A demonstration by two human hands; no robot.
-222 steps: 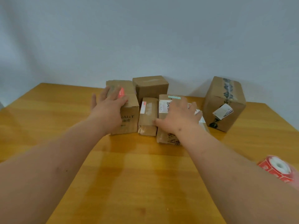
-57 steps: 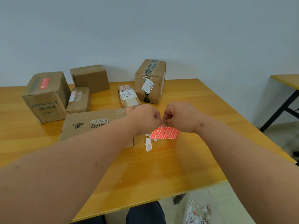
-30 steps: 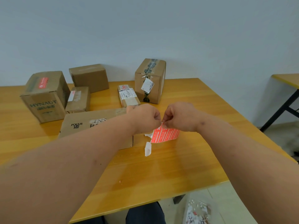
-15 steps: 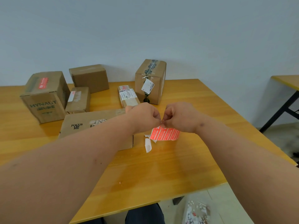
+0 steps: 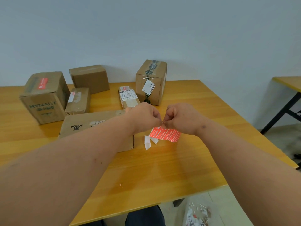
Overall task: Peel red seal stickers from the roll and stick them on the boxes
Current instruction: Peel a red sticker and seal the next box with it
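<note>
while both hands meet above the yellow wooden table, the left hand and the right hand each pinch the top edge of the red striped seal sticker strip, fingertips touching. compared with the picture half a second ago, the strip hangs in nearly the same place and the curled white backing paper tail still dangles below it; the pinch has barely shifted. this suggests the sticker's corner is proving slow to lift and the peel is not yet complete. the roll itself is not in view. over the last several seconds the hands have left the boxes and drawn back to the near edge. the tall brown cardboard box printed hynaut already carries a red seal on top, while the flat brown cardboard box printed focus on me, lying just beside the left wrist, shows none.
</note>
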